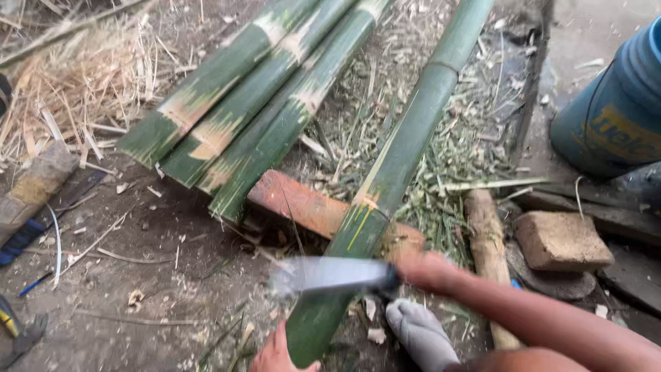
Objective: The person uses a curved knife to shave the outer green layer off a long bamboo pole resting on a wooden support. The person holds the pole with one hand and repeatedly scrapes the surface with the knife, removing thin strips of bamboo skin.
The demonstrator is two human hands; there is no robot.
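Note:
A long green bamboo pole (413, 131) lies across a reddish wooden block (303, 203), its near end toward me. My left hand (275, 353) grips that near end at the bottom edge of the view. My right hand (427, 271) is shut on the handle of a broad knife (330, 275), whose blurred blade lies across the pole just below the block. A grey-socked foot (420, 334) sits beside the pole's near end.
Several split green bamboo slats (248, 103) lie at the upper left. A blue barrel (613, 117) stands at the right. A brick (561, 239) and a wooden stick (487, 241) lie right of the pole. Dry straw (76, 83), shavings and small tools (21, 331) cover the dirt ground.

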